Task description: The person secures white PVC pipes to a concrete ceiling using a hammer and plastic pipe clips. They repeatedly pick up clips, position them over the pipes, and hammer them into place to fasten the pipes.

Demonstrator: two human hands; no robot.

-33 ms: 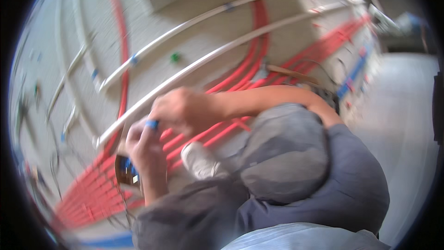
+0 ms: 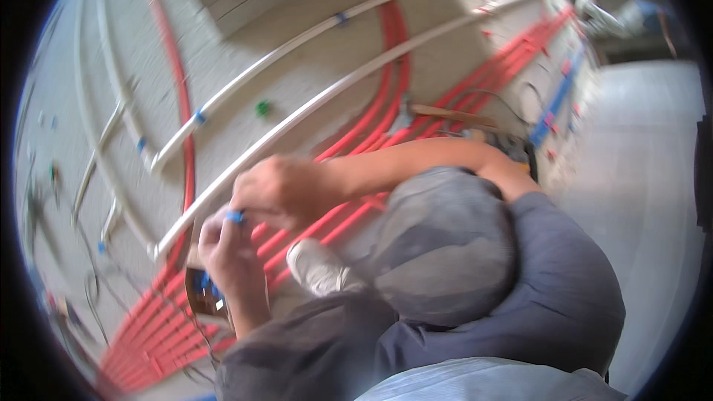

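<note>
My left hand (image 2: 227, 249) has its fingers bent around a small blue piece (image 2: 235, 216), perhaps a clip. My right hand (image 2: 278, 189) pinches at the same piece from above; both hands are blurred and meet there. Just behind my left hand sits an open box (image 2: 200, 292) holding small blue pieces. A long white pipe (image 2: 297, 120) runs behind my hands, and red pipes (image 2: 375, 134) lie below them on the grey floor (image 2: 252, 15). My knee (image 2: 442, 249) is bent under my right forearm, and my white shoe (image 2: 316, 267) rests among the red pipes.
More white pipes (image 2: 100, 130) with blue fittings cross the floor at left, beside loose cables (image 2: 92, 289). A hammer-like tool (image 2: 453, 115) lies on the red pipes at right, near a dark tool (image 2: 520, 154). A blue strip (image 2: 553, 108) runs along the right edge; a green object (image 2: 262, 108) is behind.
The view has shifted slightly, so the pipes sit a little differently. Both hands appear a little lower in the picture, still together at the small blue piece.
</note>
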